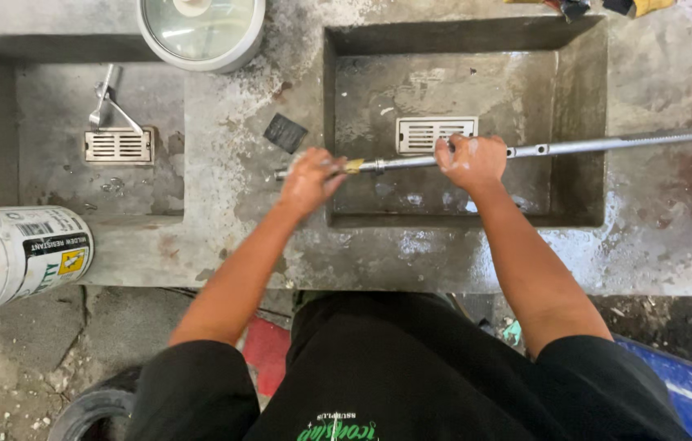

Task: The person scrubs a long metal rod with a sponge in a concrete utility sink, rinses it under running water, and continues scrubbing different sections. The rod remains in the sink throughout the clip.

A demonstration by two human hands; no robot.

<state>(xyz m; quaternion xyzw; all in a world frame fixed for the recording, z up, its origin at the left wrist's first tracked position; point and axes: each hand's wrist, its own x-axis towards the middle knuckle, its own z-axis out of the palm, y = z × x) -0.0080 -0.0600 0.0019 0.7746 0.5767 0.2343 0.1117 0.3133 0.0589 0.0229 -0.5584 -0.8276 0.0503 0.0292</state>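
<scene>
Both hands grip a long metal rod (pixel 575 147) that lies across a concrete sink (pixel 583 106), running from about 9 o'clock to 3 o'clock. Near the rod's left end, the left hand (pixel 309 180) is closed, fingers folded over the rod together with a small yellowish piece (pixel 353 166) that pokes out toward 3 o'clock; what that piece is cannot be told. Over the sink, the right hand (pixel 471 161) is wrapped fully round the rod, knuckles up, with pale smears on the skin. The rod's left tip (pixel 281 174) rests on the wet bench (pixel 232 163) just past the sink's edge, and its right part crosses the far rim and goes out of view at 3 o'clock. Directly beyond the right hand, at its 12 o'clock, a white drain grate (pixel 436 134) sits in the sink floor. A dark square scrap (pixel 285 132) lies on the bench at 11 o'clock from the left hand. Farther toward 9 o'clock is a second, shallower basin with its own grate (pixel 119 145) and a metal tool (pixel 107 104) lying by it. A white bucket (pixel 15 257) lies on its side at 8 o'clock, and a round lidded pot (pixel 201 28) stands at 11 o'clock near the top edge.
</scene>
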